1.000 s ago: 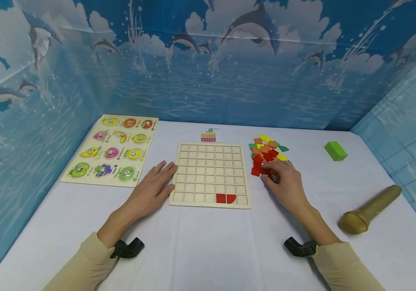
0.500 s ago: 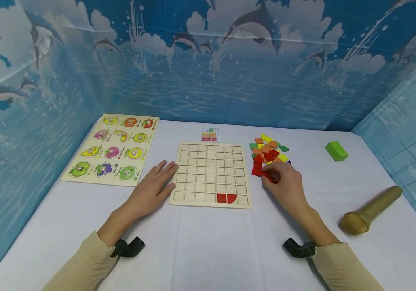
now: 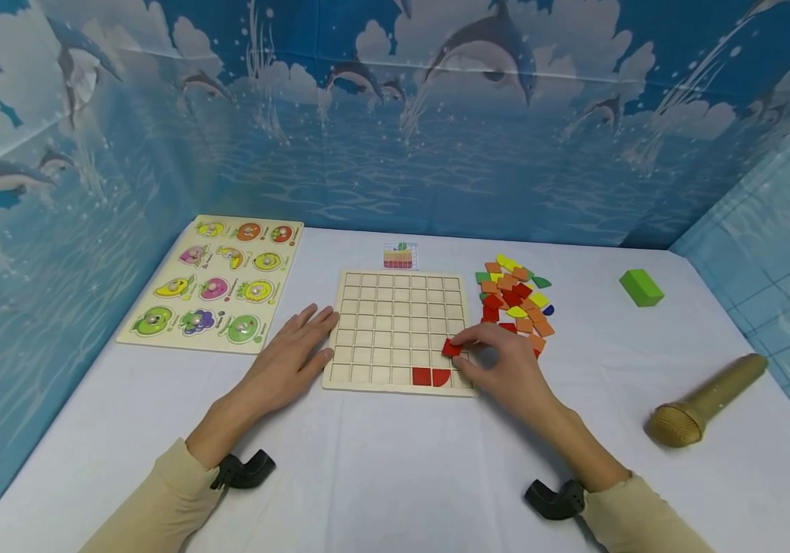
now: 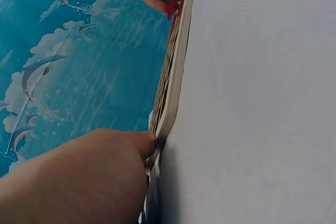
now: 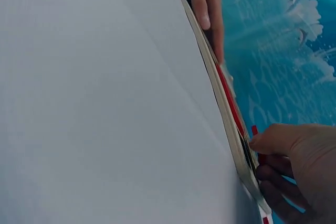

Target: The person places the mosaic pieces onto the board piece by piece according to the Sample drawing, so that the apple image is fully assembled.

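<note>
The right hand (image 3: 505, 369) now pinches a red tile (image 3: 451, 348) between thumb and fingertips and holds it over the grid board (image 3: 400, 330), near the board's lower right corner, just above the row where 2 red pieces (image 3: 431, 376) already sit. A second ago this hand was at the loose pile of coloured tiles (image 3: 515, 296) beside the board, fingers on the red ones; it has since come across with 1 of them (so the pick is done and the piece is ready to go into a cell). Which cell it is aimed at cannot be told. The left hand (image 3: 289, 361) has not moved: it lies flat, fingers straight, on the bench (image 3: 395, 476), fingertips against the board's left edge, steadying it. The fruit puzzle (image 3: 213, 283), green block (image 3: 640, 287) and gold microphone (image 3: 702, 399) lie as before.
</note>
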The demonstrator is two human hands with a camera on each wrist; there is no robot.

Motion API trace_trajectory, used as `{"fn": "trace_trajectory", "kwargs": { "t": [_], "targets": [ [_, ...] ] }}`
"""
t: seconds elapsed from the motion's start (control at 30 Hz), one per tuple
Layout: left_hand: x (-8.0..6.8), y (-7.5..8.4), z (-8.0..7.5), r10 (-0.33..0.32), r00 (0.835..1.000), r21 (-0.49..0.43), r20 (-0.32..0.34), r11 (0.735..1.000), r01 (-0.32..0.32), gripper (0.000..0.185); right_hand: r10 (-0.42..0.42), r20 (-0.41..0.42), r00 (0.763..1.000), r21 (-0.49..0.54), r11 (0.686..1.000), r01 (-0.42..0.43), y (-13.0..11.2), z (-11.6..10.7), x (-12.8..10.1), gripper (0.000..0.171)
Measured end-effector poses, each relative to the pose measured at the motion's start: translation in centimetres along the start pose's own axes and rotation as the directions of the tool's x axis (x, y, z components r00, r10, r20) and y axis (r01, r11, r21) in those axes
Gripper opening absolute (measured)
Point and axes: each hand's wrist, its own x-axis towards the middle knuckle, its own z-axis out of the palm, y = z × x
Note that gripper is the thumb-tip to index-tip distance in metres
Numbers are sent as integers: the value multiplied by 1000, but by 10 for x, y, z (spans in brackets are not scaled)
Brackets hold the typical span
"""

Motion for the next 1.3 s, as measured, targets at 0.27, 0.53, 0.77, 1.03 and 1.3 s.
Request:
{"fn": "trace_trajectory", "kwargs": {
  "t": [0.27, 0.53, 0.77, 1.03, 1.3],
  "targets": [
    [1, -1, 2, -2, 1000, 7, 0, 1000, 2, 60, -82, 65, 995, 58, 995, 78, -19, 17, -3, 27],
    [2, -1, 2, -4, 1000, 5, 4, 1000, 4, 60, -115, 59, 992, 57, 992, 111, -25, 28, -7, 28],
    [1, -3, 3, -6, 1000, 10, 1, 1000, 6, 61, -130, 37, 991, 41, 991, 129, -28, 32, -8, 29],
    [2, -1, 2, -4, 1000, 8, 8, 1000, 4, 61, -143, 19, 989, 104, 985, 141, -27, 37, -9, 30],
    [2, -3, 1, -20, 1000, 19, 15, 1000, 20, 62, -211, 22, 977, 105, 973, 207, -34, 46, -6, 29]
  ]
}}
